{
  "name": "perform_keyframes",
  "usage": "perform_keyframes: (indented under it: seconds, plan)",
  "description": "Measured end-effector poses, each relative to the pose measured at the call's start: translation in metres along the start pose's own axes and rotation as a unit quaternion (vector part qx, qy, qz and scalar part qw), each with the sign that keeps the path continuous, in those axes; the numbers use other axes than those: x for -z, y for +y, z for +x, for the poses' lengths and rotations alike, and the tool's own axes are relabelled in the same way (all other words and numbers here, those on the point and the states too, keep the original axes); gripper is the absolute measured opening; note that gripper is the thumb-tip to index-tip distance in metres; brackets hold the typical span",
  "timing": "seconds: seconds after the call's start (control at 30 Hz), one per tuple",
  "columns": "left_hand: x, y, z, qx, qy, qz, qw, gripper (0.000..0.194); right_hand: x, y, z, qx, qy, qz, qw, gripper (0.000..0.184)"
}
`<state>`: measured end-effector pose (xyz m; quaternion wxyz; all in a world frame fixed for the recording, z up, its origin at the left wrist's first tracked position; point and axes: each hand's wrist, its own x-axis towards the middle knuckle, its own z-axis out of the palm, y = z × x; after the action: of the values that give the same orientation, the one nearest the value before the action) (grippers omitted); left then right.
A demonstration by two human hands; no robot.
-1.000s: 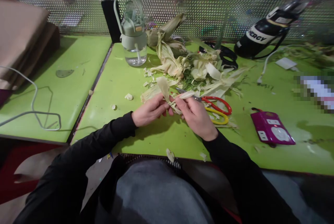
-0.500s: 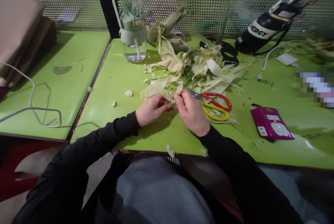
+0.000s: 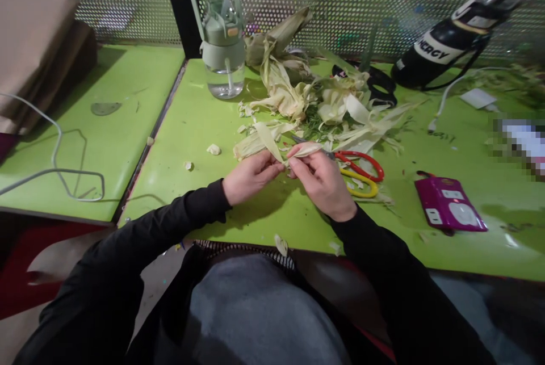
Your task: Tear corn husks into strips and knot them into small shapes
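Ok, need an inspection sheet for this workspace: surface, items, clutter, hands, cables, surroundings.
Surface: green tabletop, dark seam left of centre
Items: pale husk strips; husk pile beyond; scissors, red and yellow handles, beside right hand
Clutter: scattered scraps; clear bottle, upright; black bottle, tilted; purple socket block, red light showing
Hands: left and right both pinching husk strips
Cables: white cable far right, near end loose; grey cord far left
Surroundings: perforated screen behind
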<state>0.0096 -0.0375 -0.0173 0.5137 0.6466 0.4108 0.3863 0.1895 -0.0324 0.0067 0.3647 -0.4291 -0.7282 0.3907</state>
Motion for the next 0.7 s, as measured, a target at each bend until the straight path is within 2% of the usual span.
perform_keyframes:
  seconds: [0.13,0.23,0.3,0.37,0.4,0.47,0.57,0.7]
  plan:
    - [-0.007,-0.001,-0.001,-0.032,0.014,-0.056,0.998,0.009,0.000,0.001,0.000,0.010,0.003,0.015,1.000,0.012]
    - [-0.007,0.002,-0.001,-0.036,0.020,-0.077,0.996,0.012,0.001,0.002,0.000,0.000,0.004,0.030,1.000,0.015]
    - [-0.004,0.007,-0.002,-0.021,0.016,-0.048,0.998,0.018,0.004,0.001,0.001,-0.013,-0.003,0.044,0.999,0.015]
    - [0.002,0.012,-0.003,0.037,-0.027,0.008,0.999,0.038,0.007,-0.001,0.003,-0.022,-0.025,0.068,0.997,0.013]
    - [0.005,0.015,-0.004,0.037,-0.044,0.036,0.998,0.044,0.008,-0.002,0.003,-0.022,-0.041,0.081,0.996,0.012]
    - [0.011,0.019,-0.004,0.041,-0.037,0.065,0.996,0.045,0.010,-0.002,0.003,-0.015,-0.072,0.088,0.993,0.014]
    - [0.016,0.023,-0.004,0.061,-0.020,0.094,0.994,0.041,0.010,0.001,0.002,0.003,-0.095,0.049,0.994,0.024]
    - [0.022,0.031,-0.004,0.078,-0.047,0.098,0.991,0.040,0.006,0.005,0.000,0.055,-0.057,-0.037,0.996,0.019]
